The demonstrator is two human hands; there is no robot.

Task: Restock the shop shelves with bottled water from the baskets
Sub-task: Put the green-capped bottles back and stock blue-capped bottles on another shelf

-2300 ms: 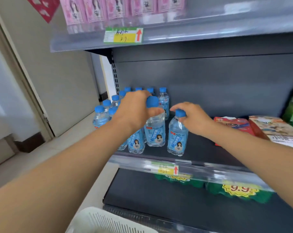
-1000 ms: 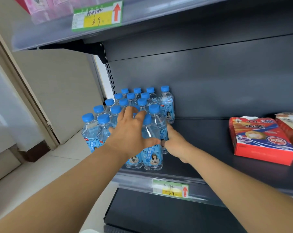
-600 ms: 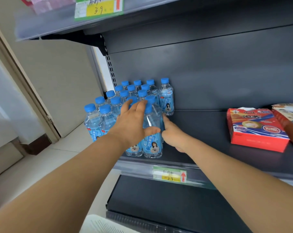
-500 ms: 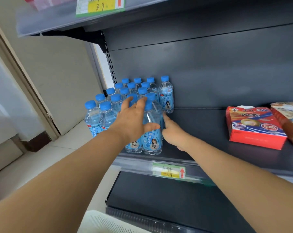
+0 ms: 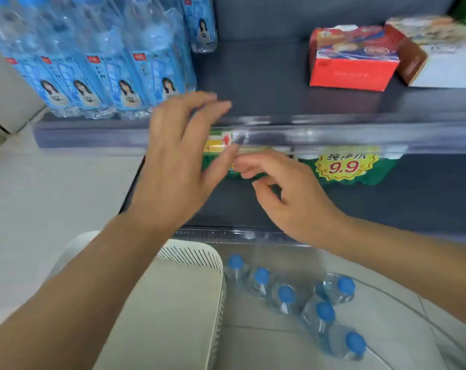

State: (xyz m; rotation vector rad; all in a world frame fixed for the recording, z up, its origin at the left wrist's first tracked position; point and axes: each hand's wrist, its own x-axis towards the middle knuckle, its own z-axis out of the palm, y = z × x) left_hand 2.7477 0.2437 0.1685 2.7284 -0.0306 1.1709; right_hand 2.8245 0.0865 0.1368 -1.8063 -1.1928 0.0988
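Bottled water, clear plastic with blue labels, stands as a tight block of shelved bottles [image 5: 106, 65] at eleven o'clock on the dark grey metal shelf [image 5: 266, 76]. Half a second ago both hands were pressed against the front of that block, squaring it up. Now both have come off it and the view has tipped downward.

The left hand [image 5: 178, 161] hangs in front of the shelf's clear plastic edge rail [image 5: 360, 129], fingers straight and spread, holding nothing. The right hand [image 5: 293, 198], just beside it toward four o'clock, has loosely curled fingers and is also empty. Blur hides whether the two hands touch.

At five o'clock lie the blue-capped loose bottles [image 5: 285, 295], six caps showing, just beside the cream slotted plastic basket [image 5: 194, 256] at six o'clock. I cannot tell whether they rest on bare floor tiles or in a second container.

That batch looks placed, so fetching more likely comes next. Bare shelf remains between the block and the red cardboard box [image 5: 352, 60] at one o'clock.
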